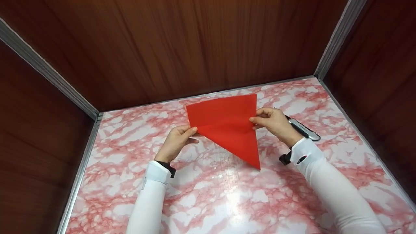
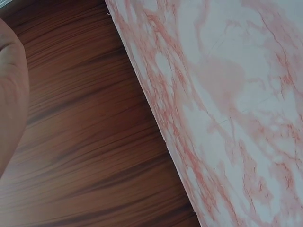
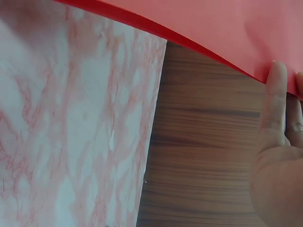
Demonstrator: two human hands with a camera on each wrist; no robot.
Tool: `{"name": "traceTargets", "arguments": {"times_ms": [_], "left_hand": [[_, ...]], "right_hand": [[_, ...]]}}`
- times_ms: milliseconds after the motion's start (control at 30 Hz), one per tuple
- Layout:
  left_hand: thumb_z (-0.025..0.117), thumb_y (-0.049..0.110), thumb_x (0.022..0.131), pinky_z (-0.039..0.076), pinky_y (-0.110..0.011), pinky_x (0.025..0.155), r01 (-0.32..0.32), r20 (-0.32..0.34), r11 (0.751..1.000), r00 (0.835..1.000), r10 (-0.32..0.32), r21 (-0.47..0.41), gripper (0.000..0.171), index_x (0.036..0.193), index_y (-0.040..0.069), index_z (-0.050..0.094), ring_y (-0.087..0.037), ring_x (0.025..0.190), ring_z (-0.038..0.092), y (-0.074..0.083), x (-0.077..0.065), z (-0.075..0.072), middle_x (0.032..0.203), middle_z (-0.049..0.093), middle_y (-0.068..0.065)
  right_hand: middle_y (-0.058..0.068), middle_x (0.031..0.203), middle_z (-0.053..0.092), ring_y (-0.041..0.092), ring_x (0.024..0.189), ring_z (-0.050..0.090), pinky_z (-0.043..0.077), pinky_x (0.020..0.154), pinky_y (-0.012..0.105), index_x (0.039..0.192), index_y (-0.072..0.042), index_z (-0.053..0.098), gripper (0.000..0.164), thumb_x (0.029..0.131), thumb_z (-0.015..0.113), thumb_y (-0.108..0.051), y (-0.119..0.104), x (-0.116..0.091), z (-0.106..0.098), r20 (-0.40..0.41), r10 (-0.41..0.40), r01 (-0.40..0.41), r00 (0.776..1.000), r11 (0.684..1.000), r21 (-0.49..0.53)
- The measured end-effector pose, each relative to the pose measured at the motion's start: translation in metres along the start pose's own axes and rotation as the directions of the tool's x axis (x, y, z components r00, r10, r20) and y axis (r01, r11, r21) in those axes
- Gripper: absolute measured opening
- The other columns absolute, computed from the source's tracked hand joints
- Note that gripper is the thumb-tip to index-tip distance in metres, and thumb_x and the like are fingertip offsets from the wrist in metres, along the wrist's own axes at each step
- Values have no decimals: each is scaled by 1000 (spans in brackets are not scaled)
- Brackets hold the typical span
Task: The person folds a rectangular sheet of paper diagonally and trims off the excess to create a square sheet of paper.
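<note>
A red sheet of paper (image 1: 224, 120) is held up above the table, with a straight top edge and a slanting lower edge that runs down to a point at the right. My left hand (image 1: 177, 139) pinches its left side between thumb and fingers, where the slant begins. On the right edge, my right hand (image 1: 274, 123) pinches the sheet, thumb in front. The right wrist view shows the red paper (image 3: 213, 23) from close by, with a finger of the right hand (image 3: 279, 156) against it. Only part of the left hand (image 2: 12, 94) enters the left wrist view; its fingertips are out of frame.
The tabletop (image 1: 201, 204) has a pink and white marbled surface. Dark wood-grain panels (image 1: 162, 48) stand behind it and on both sides, joined by metal corner strips (image 1: 334, 39). A silver and black device (image 1: 305, 130) sits beside the right wrist.
</note>
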State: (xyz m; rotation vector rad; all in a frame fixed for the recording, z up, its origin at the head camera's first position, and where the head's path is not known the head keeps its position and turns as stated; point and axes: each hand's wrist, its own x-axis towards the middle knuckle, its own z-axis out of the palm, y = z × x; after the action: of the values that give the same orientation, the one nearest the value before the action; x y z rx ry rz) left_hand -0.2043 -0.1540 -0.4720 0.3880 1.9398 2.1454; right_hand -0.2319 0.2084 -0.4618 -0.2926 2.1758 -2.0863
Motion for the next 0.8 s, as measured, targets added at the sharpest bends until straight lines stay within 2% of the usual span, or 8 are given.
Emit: {"name": "traceTargets", "arguments": {"times_ms": [233,367,633,700,800], "left_hand": [[61,13,104,59,-39,86,6,1,1000,1000,-6,25,22,107,-5,73,-29,100,72,1,0,-1,106,73,-23],[60,12,104,59,-39,86,10,8,1000,1000,-10,27,22,108,-5,73,-43,107,67,1,0,-2,105,74,-22],[57,7,104,60,-35,83,4,-39,1000,999,-4,9,22,113,-4,73,-40,102,70,-2,0,0,101,75,-16],[56,7,104,60,-35,82,-4,-41,1000,999,4,8,22,112,-4,73,-40,102,70,-3,1,0,101,75,-17],[55,7,103,60,-35,82,-14,-44,1000,999,15,18,22,111,-3,74,-32,97,72,-4,1,1,100,75,-16]], "right_hand": [[-1,78,72,18,72,63,54,67,30,95,6,67,23,90,80,-12,1,-1,-1,-29,-42,39,999,995,-93],[-1,78,72,23,73,62,52,67,32,98,6,67,19,90,78,-7,2,-2,-1,-26,-58,56,998,997,-61],[3,78,70,18,71,60,50,65,31,100,13,68,16,90,73,1,6,-3,3,-16,-122,122,992,992,-2],[5,78,68,20,71,57,49,65,31,99,11,70,12,90,72,2,6,-3,3,-11,-133,133,991,991,13],[5,79,68,20,70,56,48,65,30,99,6,73,9,91,71,3,8,-5,4,-19,-132,133,991,990,46]]}}
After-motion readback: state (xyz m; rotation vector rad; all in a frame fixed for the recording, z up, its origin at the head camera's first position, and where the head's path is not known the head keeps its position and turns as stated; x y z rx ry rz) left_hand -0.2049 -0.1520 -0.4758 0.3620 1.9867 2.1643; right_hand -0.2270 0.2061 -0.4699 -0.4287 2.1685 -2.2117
